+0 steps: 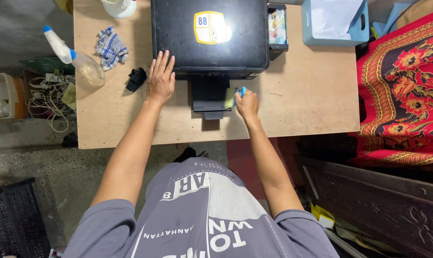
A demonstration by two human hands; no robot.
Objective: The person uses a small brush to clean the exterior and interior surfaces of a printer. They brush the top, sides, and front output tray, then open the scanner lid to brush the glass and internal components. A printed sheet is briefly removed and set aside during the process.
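A spray bottle, a striped rag and a small black thing lie just beside the left hand — its fingers flat, spread on the black printer. The right hand pinches a small blue thing — at the printer's tray.

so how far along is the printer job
Done: the printer sits on the table with its front tray pulled out; a spray bottle and rag lie to the left, not in use. In hand: the left hand rests flat at the printer's front left corner, while the right hand holds a small blue tool against the tray's right side. Left: the printer's lid is shut, so nothing inside looks opened yet.
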